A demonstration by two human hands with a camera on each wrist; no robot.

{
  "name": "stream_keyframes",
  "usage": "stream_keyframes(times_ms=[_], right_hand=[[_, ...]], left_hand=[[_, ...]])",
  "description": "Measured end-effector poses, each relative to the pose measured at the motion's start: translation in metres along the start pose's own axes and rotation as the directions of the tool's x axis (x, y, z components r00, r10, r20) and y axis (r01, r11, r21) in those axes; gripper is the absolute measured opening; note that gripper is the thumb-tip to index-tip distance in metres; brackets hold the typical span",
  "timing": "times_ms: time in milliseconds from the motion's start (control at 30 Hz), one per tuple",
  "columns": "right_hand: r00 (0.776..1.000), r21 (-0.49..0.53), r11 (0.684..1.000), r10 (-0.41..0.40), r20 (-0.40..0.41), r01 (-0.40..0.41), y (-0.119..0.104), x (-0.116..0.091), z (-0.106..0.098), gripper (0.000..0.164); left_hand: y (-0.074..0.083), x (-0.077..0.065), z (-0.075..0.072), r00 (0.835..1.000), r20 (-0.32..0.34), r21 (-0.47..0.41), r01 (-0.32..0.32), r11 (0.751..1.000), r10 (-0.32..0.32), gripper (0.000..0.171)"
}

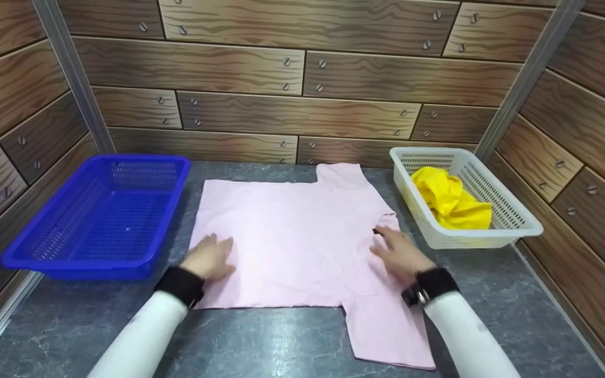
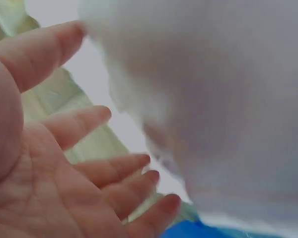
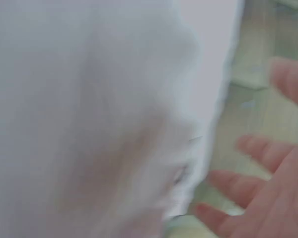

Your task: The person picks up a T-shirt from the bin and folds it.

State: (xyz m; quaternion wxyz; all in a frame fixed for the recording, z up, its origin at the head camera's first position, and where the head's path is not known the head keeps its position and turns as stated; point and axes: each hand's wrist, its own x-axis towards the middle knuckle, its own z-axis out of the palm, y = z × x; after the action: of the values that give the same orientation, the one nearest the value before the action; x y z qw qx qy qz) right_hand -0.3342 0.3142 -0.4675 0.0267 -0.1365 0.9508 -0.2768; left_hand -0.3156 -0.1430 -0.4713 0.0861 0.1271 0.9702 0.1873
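A pale pink short-sleeved cloth shirt (image 1: 287,241) lies spread out on a dark grey, marbled counter (image 1: 260,341), seen from above by a camera on the person's head. The shirt is turned sideways: its straight hem is on the left, its neckline on the right, one sleeve points toward the back wall and the other toward the viewer.

The person's two hands are well apart. The left hand (image 1: 209,258) is over the hem end, near the shirt's front corner, fingers loosely spread. The right hand (image 1: 401,253) is over the neckline end, its fingers also parted. Neither is clamped on the fabric; whether the fingertips touch it, I cannot tell. Both wrist views show extended fingers beside blurred pale cloth. The arms have white sleeves (image 1: 139,336) and black wristbands (image 1: 180,286).

To the left of the shirt stands a deep blue rectangular plastic basket (image 1: 92,268) with perforated sides and base. To the right, set at an angle near the back corner, is a white rectangular plastic basket (image 1: 476,240) with slotted sides, holding a crumpled bright yellow cloth (image 1: 449,199).

Walls (image 1: 239,68) patterned like brown wooden planks with screw heads enclose the back and both sides, with grey strips at the corners.
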Motion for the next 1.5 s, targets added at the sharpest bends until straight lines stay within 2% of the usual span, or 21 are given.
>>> stream_keyframes(times_ms=[67, 167, 233, 267, 333, 400, 500, 600, 733, 800, 900, 1000, 1133, 1233, 1300, 1367, 1433, 1500], right_hand=[[1.000, 0.044, 0.999, -0.029, -0.010, 0.030, -0.007, -0.031, -0.001, 0.057], [0.999, 0.090, 0.995, -0.047, 0.017, 0.045, -0.018, -0.075, -0.002, 0.049], [0.998, 0.088, 0.995, -0.060, 0.024, 0.057, -0.025, -0.099, -0.001, 0.045], [0.997, 0.080, 0.994, -0.070, 0.024, 0.068, -0.027, -0.109, 0.000, 0.043], [0.994, 0.058, 0.993, -0.105, 0.026, 0.103, -0.030, -0.127, 0.004, 0.040], [0.988, 0.000, 0.988, -0.152, 0.037, 0.153, -0.030, -0.142, 0.010, 0.038], [0.984, -0.048, 0.988, -0.145, 0.102, 0.150, -0.028, -0.156, 0.021, 0.041], [0.983, -0.114, 0.982, -0.134, 0.121, 0.148, -0.025, -0.160, 0.029, 0.038], [0.977, -0.191, 0.959, -0.214, -0.001, 0.210, -0.024, -0.157, 0.036, 0.029], [0.965, -0.203, 0.952, -0.249, -0.087, 0.228, -0.025, -0.155, 0.038, 0.030], [0.945, -0.155, 0.962, -0.253, -0.208, 0.224, -0.026, -0.153, 0.038, 0.033], [0.922, -0.129, 0.967, -0.250, -0.294, 0.221, -0.028, -0.151, 0.037, 0.038], [0.891, -0.153, 0.950, -0.309, -0.331, 0.273, -0.029, -0.147, 0.036, 0.049], [0.870, -0.138, 0.939, -0.343, -0.354, 0.314, -0.029, -0.144, 0.034, 0.047], [0.855, -0.104, 0.933, -0.357, -0.376, 0.344, -0.030, -0.143, 0.032, 0.042], [0.850, -0.076, 0.930, -0.361, -0.385, 0.360, -0.030, -0.144, 0.029, 0.039], [0.847, -0.049, 0.923, -0.369, -0.382, 0.381, -0.030, -0.145, 0.027, 0.038], [0.846, -0.036, 0.917, -0.382, -0.372, 0.398, -0.030, -0.148, 0.026, 0.038]], left_hand=[[0.001, -0.024, 0.006, 0.997, 0.000, -0.036, -0.072, 0.997, 0.072, 0.077], [0.002, -0.055, 0.017, 0.988, -0.024, -0.072, -0.155, 0.985, 0.154, 0.085], [0.003, -0.069, 0.023, 0.979, -0.071, -0.043, -0.193, 0.980, 0.190, 0.080], [0.004, -0.074, 0.025, 0.973, -0.102, -0.010, -0.209, 0.978, 0.206, 0.071], [0.007, -0.080, 0.028, 0.953, -0.177, 0.085, -0.236, 0.968, 0.247, 0.048], [0.009, -0.082, 0.032, 0.924, -0.255, 0.187, -0.243, 0.952, 0.286, 0.031], [0.011, -0.082, 0.039, 0.879, -0.352, 0.307, -0.214, 0.927, 0.320, 0.024], [0.013, -0.078, 0.046, 0.848, -0.416, 0.368, -0.172, 0.914, 0.328, 0.020], [0.013, -0.072, 0.051, 0.821, -0.465, 0.407, -0.134, 0.904, 0.331, 0.016], [0.013, -0.069, 0.052, 0.815, -0.477, 0.416, -0.120, 0.901, 0.328, 0.017], [0.012, -0.064, 0.052, 0.811, -0.486, 0.436, -0.097, 0.895, 0.325, 0.020], [0.012, -0.060, 0.051, 0.807, -0.489, 0.458, -0.086, 0.885, 0.331, 0.022], [0.012, -0.056, 0.048, 0.800, -0.491, 0.479, -0.083, 0.874, 0.345, 0.026], [0.013, -0.055, 0.046, 0.791, -0.502, 0.486, -0.077, 0.871, 0.350, 0.030], [0.015, -0.054, 0.045, 0.778, -0.514, 0.491, -0.080, 0.868, 0.362, 0.030], [0.017, -0.054, 0.044, 0.764, -0.523, 0.493, -0.091, 0.865, 0.378, 0.027], [0.017, -0.056, 0.044, 0.761, -0.522, 0.495, -0.097, 0.863, 0.385, 0.024], [0.014, -0.060, 0.044, 0.772, -0.509, 0.490, -0.103, 0.866, 0.380, 0.023]])
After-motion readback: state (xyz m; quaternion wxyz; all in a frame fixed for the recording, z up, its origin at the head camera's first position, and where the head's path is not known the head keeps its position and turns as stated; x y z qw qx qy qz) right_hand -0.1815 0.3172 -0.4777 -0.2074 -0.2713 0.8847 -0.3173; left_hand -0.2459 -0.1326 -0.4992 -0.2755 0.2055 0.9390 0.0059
